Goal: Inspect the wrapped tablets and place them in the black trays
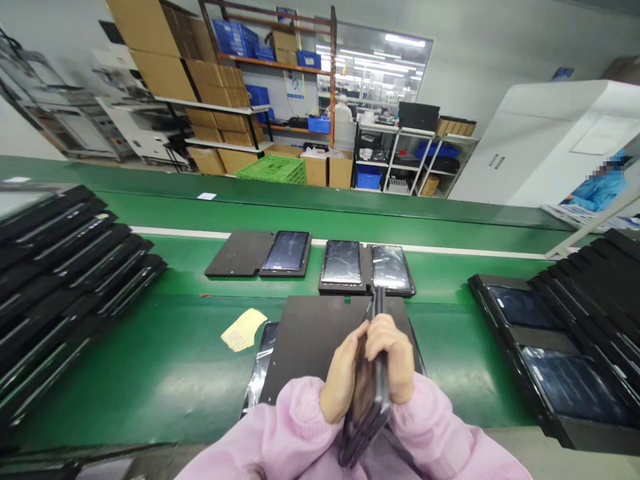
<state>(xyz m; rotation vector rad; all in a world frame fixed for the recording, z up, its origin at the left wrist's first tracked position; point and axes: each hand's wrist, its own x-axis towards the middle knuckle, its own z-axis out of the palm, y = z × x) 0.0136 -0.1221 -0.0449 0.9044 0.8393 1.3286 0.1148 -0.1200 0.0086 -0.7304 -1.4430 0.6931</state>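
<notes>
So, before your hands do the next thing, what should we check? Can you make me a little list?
Left hand on the dark folded tablet case: ok, its grip wraps the side.
Right hand on the same case: ok, its grip curls around the edge.
Black flat tablet case under the hands: ok, it lies flat on the green conveyor belt.
Yellow paper away from the hands: ok, it lies apart on the belt.
Screen of the held case: cannot tell, the hands and the angle hide it.
</notes>
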